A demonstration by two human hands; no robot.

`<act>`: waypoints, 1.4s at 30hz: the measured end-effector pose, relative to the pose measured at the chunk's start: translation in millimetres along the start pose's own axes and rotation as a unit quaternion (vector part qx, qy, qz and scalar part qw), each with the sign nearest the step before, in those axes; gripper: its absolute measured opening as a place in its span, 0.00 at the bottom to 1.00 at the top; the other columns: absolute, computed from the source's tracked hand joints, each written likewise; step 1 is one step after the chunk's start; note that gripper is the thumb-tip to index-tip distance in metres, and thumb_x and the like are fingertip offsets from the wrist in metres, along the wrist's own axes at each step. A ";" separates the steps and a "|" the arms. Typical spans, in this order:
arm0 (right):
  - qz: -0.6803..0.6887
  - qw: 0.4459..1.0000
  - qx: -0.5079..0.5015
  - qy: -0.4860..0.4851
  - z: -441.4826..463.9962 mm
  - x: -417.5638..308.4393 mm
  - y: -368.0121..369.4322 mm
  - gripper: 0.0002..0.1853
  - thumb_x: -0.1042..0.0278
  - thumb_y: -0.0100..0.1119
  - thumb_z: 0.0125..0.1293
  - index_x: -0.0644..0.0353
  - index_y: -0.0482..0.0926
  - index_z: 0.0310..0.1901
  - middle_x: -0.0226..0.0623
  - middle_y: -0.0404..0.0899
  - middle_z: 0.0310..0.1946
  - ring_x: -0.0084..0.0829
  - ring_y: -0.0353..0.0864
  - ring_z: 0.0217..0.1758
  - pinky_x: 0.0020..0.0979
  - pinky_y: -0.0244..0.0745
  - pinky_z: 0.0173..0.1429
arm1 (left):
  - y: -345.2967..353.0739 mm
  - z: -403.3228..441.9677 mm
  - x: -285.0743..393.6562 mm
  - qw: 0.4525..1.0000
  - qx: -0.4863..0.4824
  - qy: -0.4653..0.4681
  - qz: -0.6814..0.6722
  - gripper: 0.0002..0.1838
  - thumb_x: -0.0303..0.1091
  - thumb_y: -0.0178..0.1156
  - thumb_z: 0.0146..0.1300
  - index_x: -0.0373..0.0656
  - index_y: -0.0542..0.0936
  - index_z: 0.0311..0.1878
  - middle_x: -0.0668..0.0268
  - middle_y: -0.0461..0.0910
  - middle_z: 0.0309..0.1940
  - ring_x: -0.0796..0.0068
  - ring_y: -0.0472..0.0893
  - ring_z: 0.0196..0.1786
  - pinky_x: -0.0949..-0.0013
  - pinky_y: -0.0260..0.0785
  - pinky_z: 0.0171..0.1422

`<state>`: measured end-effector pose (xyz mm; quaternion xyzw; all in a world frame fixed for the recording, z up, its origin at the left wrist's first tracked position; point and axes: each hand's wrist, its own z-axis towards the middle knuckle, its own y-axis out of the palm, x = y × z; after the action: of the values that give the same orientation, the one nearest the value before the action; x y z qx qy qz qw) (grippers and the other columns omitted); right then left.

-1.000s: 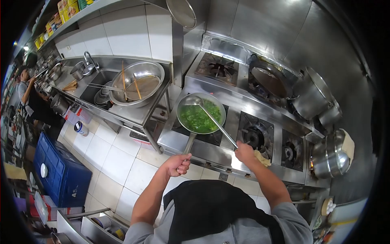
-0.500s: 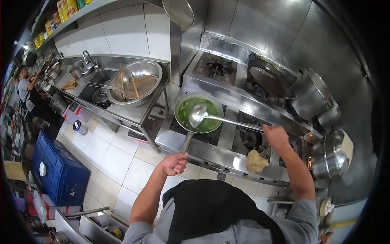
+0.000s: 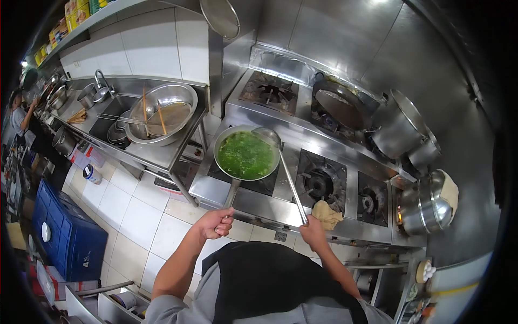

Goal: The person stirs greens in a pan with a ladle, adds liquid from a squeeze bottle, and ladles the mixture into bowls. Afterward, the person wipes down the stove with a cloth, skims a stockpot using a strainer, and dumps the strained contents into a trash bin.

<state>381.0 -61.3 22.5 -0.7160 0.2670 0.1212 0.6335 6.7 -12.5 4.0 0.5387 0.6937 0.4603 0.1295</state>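
My left hand (image 3: 217, 223) is closed round the handle of a pan (image 3: 234, 186) at the front left burner. Bright green chopped greens in liquid (image 3: 245, 155) fill the pan. My right hand (image 3: 313, 231) grips the end of a long metal ladle (image 3: 293, 189), whose bowl lies at the pan's upper right rim. Just right of my right hand, a crumpled tan cloth (image 3: 327, 215) rests on the stove's front edge.
A large metal bowl (image 3: 186, 93) with wooden sticks stands beside the sink (image 3: 101, 128). At the back are a dark wok (image 3: 342, 108) and a tall pot (image 3: 400, 124). A steel pot (image 3: 423, 208) is at the right, near a flame. Another person (image 3: 24, 116) stands far left.
My right hand has swung left and down from over the right burners. The ladle bowl has gone from mid-pan to the upper right rim. The whole view has shifted a little.
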 end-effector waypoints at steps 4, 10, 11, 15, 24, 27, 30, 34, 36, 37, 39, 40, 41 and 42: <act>0.019 0.999 0.025 -0.007 19.7 -8.5 22.4 0.10 0.69 0.54 0.53 0.67 0.74 0.34 0.58 0.78 0.29 0.58 0.80 0.35 0.49 0.73 0.41 | 0.6 -1.0 -0.8 1.000 0.006 -0.005 -0.004 0.16 0.45 0.49 0.78 0.51 0.66 0.32 0.77 0.58 0.18 0.86 0.56 0.16 0.80 0.46 0.16; -0.017 0.999 0.033 -0.014 43.9 -13.2 34.3 0.10 0.69 0.54 0.56 0.67 0.74 0.37 0.60 0.80 0.32 0.61 0.80 0.40 0.53 0.73 0.45 | 0.3 2.1 -6.1 0.999 -0.021 0.015 -0.025 0.15 0.43 0.52 0.76 0.51 0.65 0.32 0.76 0.59 0.19 0.85 0.55 0.17 0.79 0.47 0.17; -0.038 0.999 0.025 -0.013 41.6 -13.3 35.6 0.11 0.68 0.54 0.58 0.66 0.73 0.39 0.60 0.81 0.35 0.62 0.80 0.43 0.55 0.74 0.48 | 2.2 3.0 -7.9 0.999 -0.022 0.011 -0.029 0.15 0.43 0.52 0.76 0.51 0.65 0.32 0.76 0.59 0.19 0.85 0.55 0.17 0.79 0.47 0.17; -0.074 0.997 -0.006 0.025 9.2 -9.0 43.9 0.11 0.68 0.54 0.59 0.67 0.73 0.40 0.61 0.80 0.34 0.62 0.80 0.43 0.55 0.74 0.48 | 7.0 5.9 -11.7 0.999 -0.022 0.016 -0.040 0.13 0.43 0.52 0.77 0.50 0.68 0.34 0.76 0.59 0.20 0.84 0.57 0.18 0.78 0.48 0.18; 0.030 0.993 -0.090 0.073 -85.5 -29.7 53.5 0.13 0.65 0.59 0.56 0.67 0.72 0.34 0.52 0.77 0.25 0.50 0.80 0.30 0.44 0.73 0.38 | 10.0 5.7 -11.7 0.999 -0.004 0.025 -0.047 0.16 0.40 0.55 0.75 0.48 0.63 0.32 0.74 0.61 0.20 0.83 0.58 0.17 0.76 0.49 0.18; 0.041 0.991 -0.083 0.093 -93.9 -41.4 43.8 0.13 0.64 0.56 0.57 0.66 0.73 0.38 0.56 0.80 0.29 0.57 0.81 0.36 0.48 0.74 0.44 | 12.8 3.7 -11.4 0.998 -0.001 0.026 -0.048 0.15 0.40 0.55 0.75 0.48 0.63 0.32 0.74 0.60 0.20 0.83 0.58 0.17 0.76 0.49 0.18; 0.030 0.994 -0.037 0.100 -89.6 -64.6 32.0 0.12 0.65 0.55 0.57 0.66 0.73 0.37 0.56 0.79 0.28 0.56 0.81 0.35 0.47 0.74 0.43 | 9.4 6.1 -13.0 0.999 -0.011 0.027 -0.046 0.15 0.40 0.55 0.75 0.48 0.64 0.32 0.74 0.61 0.20 0.83 0.58 0.17 0.76 0.49 0.18; 0.051 0.996 0.010 0.071 -80.0 -80.3 27.0 0.11 0.66 0.55 0.57 0.66 0.73 0.36 0.55 0.78 0.27 0.55 0.80 0.34 0.47 0.74 0.42 | 10.0 4.3 -12.2 0.998 -0.008 0.027 -0.050 0.15 0.40 0.55 0.75 0.48 0.64 0.33 0.74 0.61 0.20 0.83 0.58 0.17 0.76 0.49 0.18; 0.069 0.993 -0.010 0.096 -77.3 -93.2 21.3 0.11 0.66 0.54 0.57 0.67 0.72 0.35 0.56 0.77 0.27 0.54 0.79 0.32 0.47 0.73 0.41 | 10.2 4.0 -12.0 0.998 -0.013 0.023 -0.055 0.15 0.41 0.55 0.75 0.49 0.64 0.32 0.74 0.61 0.20 0.83 0.58 0.17 0.76 0.49 0.18; 0.069 0.993 -0.010 0.092 -75.4 -91.1 23.7 0.11 0.66 0.54 0.57 0.67 0.72 0.35 0.56 0.77 0.27 0.54 0.79 0.32 0.47 0.73 0.41 | 11.3 4.3 -11.6 0.998 -0.013 0.027 -0.055 0.15 0.41 0.55 0.75 0.49 0.64 0.32 0.74 0.61 0.20 0.83 0.58 0.17 0.76 0.49 0.18; 0.084 0.993 0.002 0.081 -73.0 -85.3 29.8 0.11 0.67 0.54 0.58 0.67 0.72 0.34 0.56 0.76 0.26 0.52 0.78 0.31 0.46 0.72 0.40 | 15.1 2.7 -11.4 0.998 0.005 0.023 -0.053 0.15 0.40 0.53 0.76 0.50 0.64 0.32 0.75 0.58 0.19 0.84 0.55 0.17 0.76 0.46 0.18; 0.085 0.993 0.000 0.079 -72.3 -83.9 30.4 0.11 0.67 0.54 0.58 0.67 0.72 0.34 0.56 0.76 0.26 0.52 0.78 0.31 0.46 0.72 0.40 | 12.2 3.5 -11.8 0.998 0.006 0.026 -0.053 0.15 0.40 0.53 0.76 0.50 0.64 0.32 0.75 0.58 0.19 0.84 0.55 0.17 0.76 0.46 0.18; 0.077 0.994 0.002 0.080 -71.9 -85.4 29.5 0.11 0.66 0.54 0.58 0.67 0.72 0.34 0.55 0.76 0.27 0.51 0.78 0.31 0.46 0.72 0.40 | 10.3 4.5 -12.0 0.999 -0.012 0.029 -0.043 0.14 0.43 0.52 0.76 0.49 0.66 0.34 0.74 0.60 0.20 0.82 0.57 0.18 0.76 0.49 0.19; 0.070 0.994 0.004 0.083 -71.7 -85.9 28.9 0.11 0.66 0.54 0.58 0.67 0.72 0.34 0.55 0.76 0.27 0.51 0.78 0.31 0.45 0.72 0.40 | 8.3 5.4 -12.4 0.998 -0.031 0.032 -0.034 0.14 0.45 0.51 0.76 0.48 0.68 0.35 0.73 0.62 0.20 0.81 0.59 0.18 0.75 0.51 0.21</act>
<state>282.6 -113.0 54.1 -0.7009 0.3680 0.1043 0.6020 20.3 -20.6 3.6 0.4954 0.7006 0.4942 0.1395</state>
